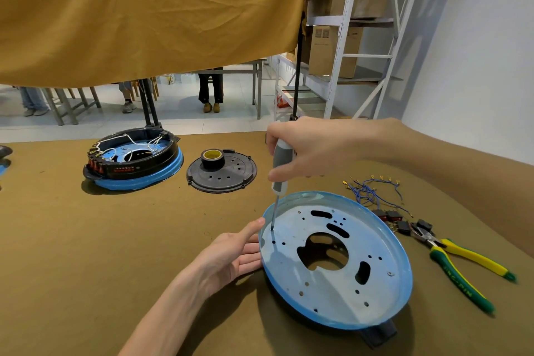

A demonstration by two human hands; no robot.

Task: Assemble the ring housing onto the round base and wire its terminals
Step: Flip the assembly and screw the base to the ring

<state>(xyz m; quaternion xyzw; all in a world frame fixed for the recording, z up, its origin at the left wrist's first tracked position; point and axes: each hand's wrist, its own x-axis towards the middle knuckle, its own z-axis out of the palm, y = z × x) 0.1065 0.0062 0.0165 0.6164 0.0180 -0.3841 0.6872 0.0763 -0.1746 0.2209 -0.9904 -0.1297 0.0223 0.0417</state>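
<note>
Right now the right hand (306, 150) grips a screwdriver (281, 167) with a grey and white handle, fingers curled round it, and holds it almost straight up. Its thin tip touches the flat metal floor of the round base (341, 298), near the left edge, at one of the small holes. The left hand (231, 254) lies beside the base with its fingers straight, pressing against the blue rim to keep it from sliding.

I think this is the screw step: fixing the base to the black part that peeks out under it at the bottom. I cannot see a screw at the tip; it is too small to tell. The next move likely needs a steady push down and a turn, with the tip kept in the hole.

The base is like a shallow dish, and only the screwdriver tip is in it. Farther back on the tabletop (86, 254) sits a finished unit (133, 159), a black ring on a blue base, with white wires and red switches inside. Next to it a roll of tape (211, 156) stands on a black round cover (231, 179).

To the right lie blue wires (372, 191) with little metal ends, a few black switches (393, 218), and pliers (462, 266) with yellow and green handles. The wiring is not yet done.
</note>
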